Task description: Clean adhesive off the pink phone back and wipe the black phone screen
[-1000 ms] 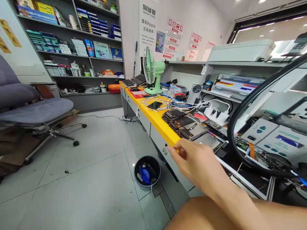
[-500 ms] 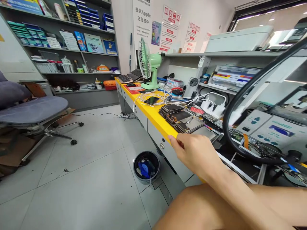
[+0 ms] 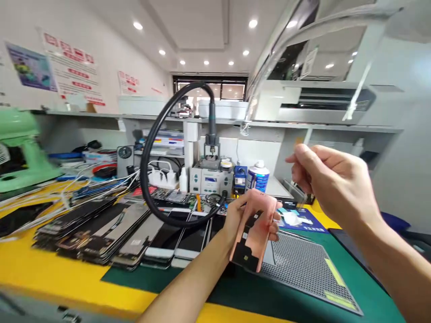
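My left hand (image 3: 235,220) is wrapped round a rose-pink metal phone housing (image 3: 266,246), tilted up over the bench. Black strips and a dark patch show on the inside of the housing. To the right of it, my right hand (image 3: 332,179) is raised in the air, apart from the housing. Its thumb and forefinger are pressed together, the other fingers curled; whether anything small is between them I cannot make out. Under the housing lies a grey perforated mat (image 3: 303,264), on top of a green work mat (image 3: 256,296).
Stacks of phone screens (image 3: 111,233) and several phones (image 3: 164,242) lie to the left. A thick black hose (image 3: 144,166) loops above them from a grey machine (image 3: 211,179). A spray can (image 3: 257,176) stands behind the left hand. At far left is a green fan (image 3: 27,148).
The view has swung right, from the floor and the desk's edge to the bench. One hand was at the desk edge; now both are up, the left holding the phone housing.
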### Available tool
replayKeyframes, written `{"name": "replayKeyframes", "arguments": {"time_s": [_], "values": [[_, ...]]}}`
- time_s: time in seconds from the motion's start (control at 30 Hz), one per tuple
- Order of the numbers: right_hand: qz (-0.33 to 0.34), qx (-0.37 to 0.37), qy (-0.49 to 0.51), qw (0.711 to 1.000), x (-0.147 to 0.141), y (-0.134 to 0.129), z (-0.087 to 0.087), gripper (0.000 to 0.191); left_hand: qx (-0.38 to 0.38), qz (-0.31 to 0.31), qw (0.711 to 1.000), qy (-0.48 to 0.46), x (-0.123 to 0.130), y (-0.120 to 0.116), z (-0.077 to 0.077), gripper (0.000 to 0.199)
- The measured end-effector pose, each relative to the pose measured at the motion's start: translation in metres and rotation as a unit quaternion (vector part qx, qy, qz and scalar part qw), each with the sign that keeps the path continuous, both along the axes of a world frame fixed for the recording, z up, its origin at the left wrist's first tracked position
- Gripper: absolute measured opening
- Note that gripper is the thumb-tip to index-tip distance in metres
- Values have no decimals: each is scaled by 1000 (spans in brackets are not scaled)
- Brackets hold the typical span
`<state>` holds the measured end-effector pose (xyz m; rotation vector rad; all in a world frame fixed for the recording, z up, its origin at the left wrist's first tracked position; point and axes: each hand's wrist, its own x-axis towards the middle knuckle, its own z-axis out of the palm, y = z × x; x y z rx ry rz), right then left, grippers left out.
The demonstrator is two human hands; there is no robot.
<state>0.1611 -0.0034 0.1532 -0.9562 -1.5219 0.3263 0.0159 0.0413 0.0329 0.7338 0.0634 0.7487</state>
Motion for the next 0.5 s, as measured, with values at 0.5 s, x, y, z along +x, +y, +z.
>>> {"name": "replayKeyframes", "arguments": {"time_s": [0.5], "values": [[339, -263, 18, 903, 48, 27, -77, 28, -18, -81, 996, 20, 20, -14, -3, 74]]}}
